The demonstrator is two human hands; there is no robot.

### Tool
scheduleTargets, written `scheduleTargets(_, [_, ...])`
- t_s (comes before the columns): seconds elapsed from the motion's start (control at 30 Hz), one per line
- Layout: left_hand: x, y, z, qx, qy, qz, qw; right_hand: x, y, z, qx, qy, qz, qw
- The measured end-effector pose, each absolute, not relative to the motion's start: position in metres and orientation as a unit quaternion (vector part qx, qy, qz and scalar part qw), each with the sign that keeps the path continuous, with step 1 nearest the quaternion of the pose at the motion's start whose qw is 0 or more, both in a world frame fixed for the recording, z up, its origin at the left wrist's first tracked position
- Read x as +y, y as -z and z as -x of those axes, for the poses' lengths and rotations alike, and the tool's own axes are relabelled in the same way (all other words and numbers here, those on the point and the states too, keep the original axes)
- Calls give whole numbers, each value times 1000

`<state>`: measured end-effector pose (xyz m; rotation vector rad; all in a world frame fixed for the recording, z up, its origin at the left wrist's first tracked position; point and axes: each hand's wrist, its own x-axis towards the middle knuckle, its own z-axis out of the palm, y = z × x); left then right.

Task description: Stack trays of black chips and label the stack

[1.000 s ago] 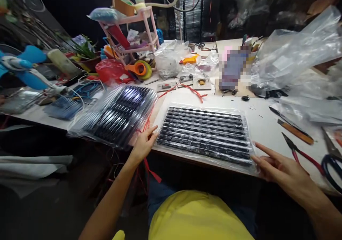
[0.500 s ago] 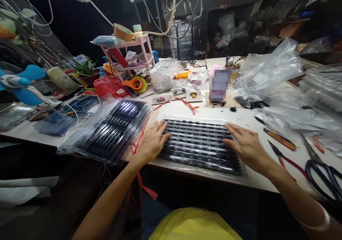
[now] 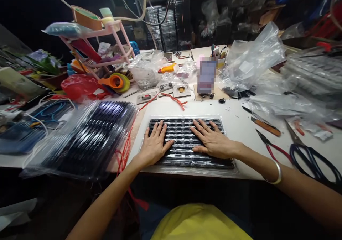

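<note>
A clear plastic tray (image 3: 184,158) filled with rows of thin black sticks lies flat on the white table in front of me. My left hand (image 3: 155,144) rests on its left part, fingers spread over the rows. On the right part my right hand (image 3: 211,139) lies flat, fingers apart and pointing up-left, a bangle on its wrist. Neither hand grips anything. To the left, a stack of similar trays (image 3: 91,136) with black rows overhangs the table's front edge. Red plastic twine (image 3: 125,154) runs between the stack and the tray.
On the right lie scissors (image 3: 307,154), red-handled pliers (image 3: 269,145) and a wooden-handled knife (image 3: 265,126). A phone-like screen (image 3: 206,76), blurred, stands behind the tray. Further back are a pink rack (image 3: 125,42), a red bag (image 3: 80,85) and clear plastic bags (image 3: 253,58).
Both hands have moved from the tray's side edges inward and now lie flat on the rows. The camera view has shifted to the right.
</note>
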<state>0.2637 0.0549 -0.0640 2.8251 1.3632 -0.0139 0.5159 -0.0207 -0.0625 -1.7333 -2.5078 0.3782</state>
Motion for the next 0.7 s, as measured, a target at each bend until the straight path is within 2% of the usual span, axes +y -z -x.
scheduleTargets(0.23, [50,66,-277,460,2,-888,6,-20,42,-524,-808,-193,555,32])
scheduleTargets(0.37, [49,69,-278,451,-11,-892,-2,-15,39,-525,-796,-116,589,79])
scheduleTargets(0.5, [49,68,-276,444,-9,-896,1,-4,47,-519,-806,-129,576,38])
scheduleTargets(0.7, [47,64,-277,442,17,-897,-3,12,60,-504,-826,-114,549,56])
